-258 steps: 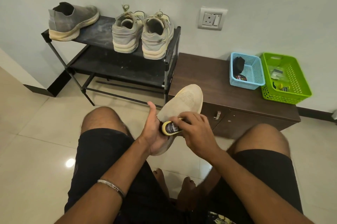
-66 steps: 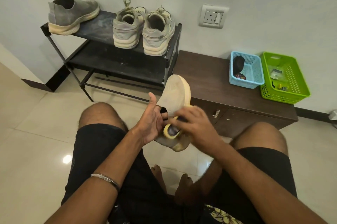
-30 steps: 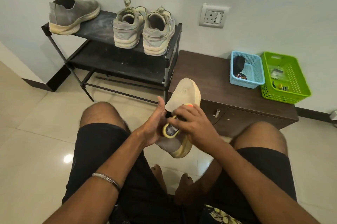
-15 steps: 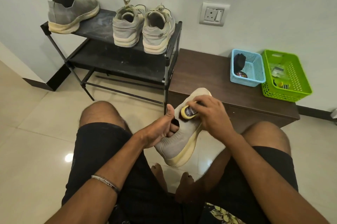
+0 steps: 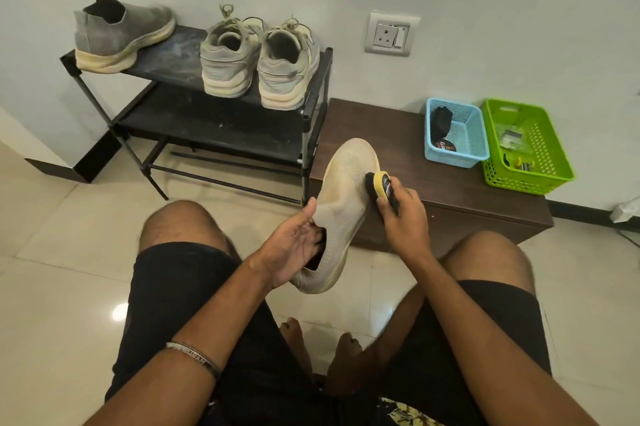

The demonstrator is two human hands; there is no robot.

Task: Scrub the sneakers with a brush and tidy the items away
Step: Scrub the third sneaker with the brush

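A beige knit sneaker (image 5: 341,204) with a yellowed sole is held up between my knees, toe pointing away. My left hand (image 5: 294,245) holds it at the collar, fingers inside the opening and thumb on the outside. My right hand (image 5: 401,217) grips a small yellow-and-black brush (image 5: 380,185), whose black bristles press against the right side of the sneaker's upper. A matching grey sock-style sneaker (image 5: 119,32) stands on the top shelf of the black shoe rack (image 5: 311,107) at the left.
A pair of laced grey sneakers (image 5: 259,62) stands on the rack's right end. A low brown cabinet (image 5: 391,134) carries a blue basket (image 5: 460,148) with dark items and a green basket (image 5: 540,169) with small items. A wall socket (image 5: 390,33) is above it.
The sneaker has turned from sole-up to upper facing me and tilted outward. My right hand carried the brush from near the heel forward to the side of the upper near the toe.
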